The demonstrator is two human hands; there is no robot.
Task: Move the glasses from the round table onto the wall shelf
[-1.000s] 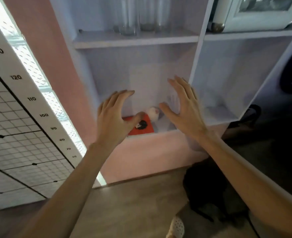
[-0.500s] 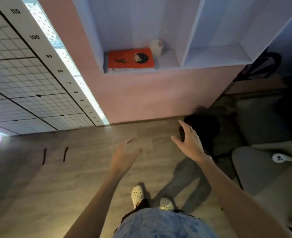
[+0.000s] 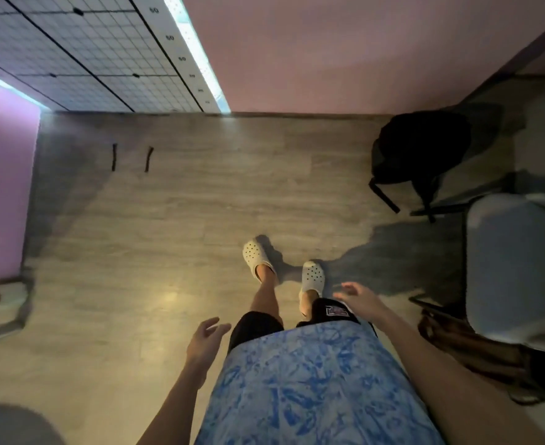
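Wood-look floor (image 3: 168, 236) filling most of the view, pink wall (image 3: 345, 53) across the top, grid board (image 3: 81, 49) with a number scale up in the left corner. Looking straight down at white clogs (image 3: 256, 256) mid-step and a blue shirt (image 3: 312, 387). No glasses in shot, no shelf, no round table either, so can't place the glasses at all from this. Only sure thing: none in either hand. Probably off to the table for a glass, but just guessing from the empty hands.

Stuff to go wrong from here: black bag (image 3: 422, 146) slumped on the floor by the wall on the right, strap trailing out toward the walking path, easy to snag a clog on. Grey chair (image 3: 515, 261) just beside it, dark legs poking out underneath, same deal. Clogs probably not the steadiest footwear either. Annoying with empty hands, way worse on a trip with glass in them. Also worth not grabbing too many at once: slippery, prone to knocking together.

Hands: left hand (image 3: 205, 340) low by the hip, fingers (image 3: 215, 326) relaxed, slightly apart, lightly curved, touching nothing. Right hand (image 3: 359, 298) out over the thigh, a bit motion-blurred, fingers (image 3: 345, 289) spread fairly wide, also holding nothing and touching nothing.
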